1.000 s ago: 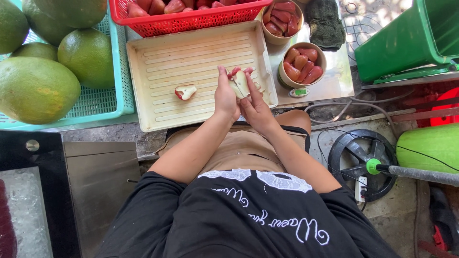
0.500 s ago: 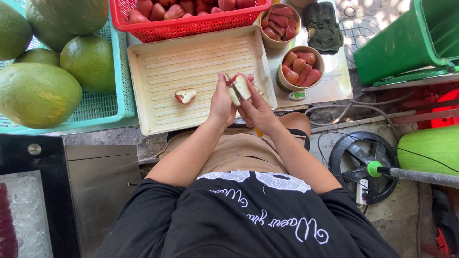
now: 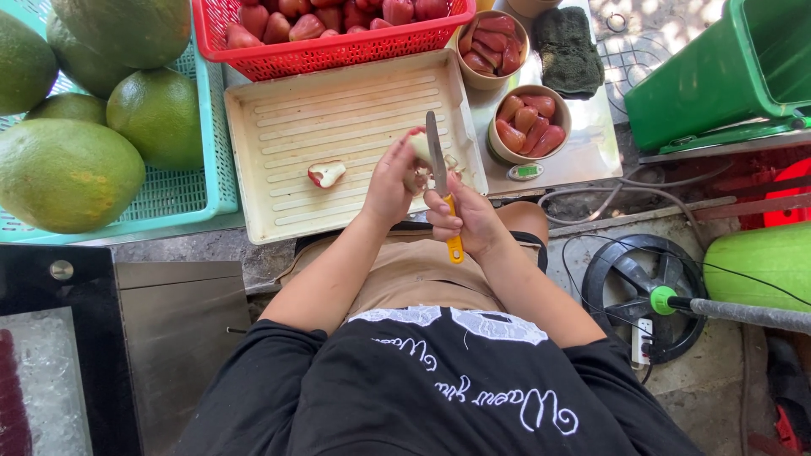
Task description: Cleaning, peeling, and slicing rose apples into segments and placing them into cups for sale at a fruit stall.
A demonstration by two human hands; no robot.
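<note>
Holding a pale fruit piece point(image 3: 420, 145) in left hand point(image 3: 390, 181) grip, right hand point(image 3: 467, 221) clenched on yellow-handled knife point(image 3: 441, 173), blade against fruit, above cream tray point(image 3: 279, 190).

Daylight scene, bright and even. Hard sun patches far above-right of right hand point(image 3: 460, 221), dappled on ground grate point(image 3: 635, 52). Mild glare on metal counter point(image 3: 568, 157) just right of hands. Soft shadow beneath both forearms, over lap. Cream tray point(image 3: 287, 169) left of left hand point(image 3: 390, 181) evenly lit, faint shadow under fruit piece point(image 3: 326, 173). Focus sharp throughout; knife blade point(image 3: 434, 152) crisp, no motion blur. Wide-angle stretch at frame edges, far from hands.
</note>
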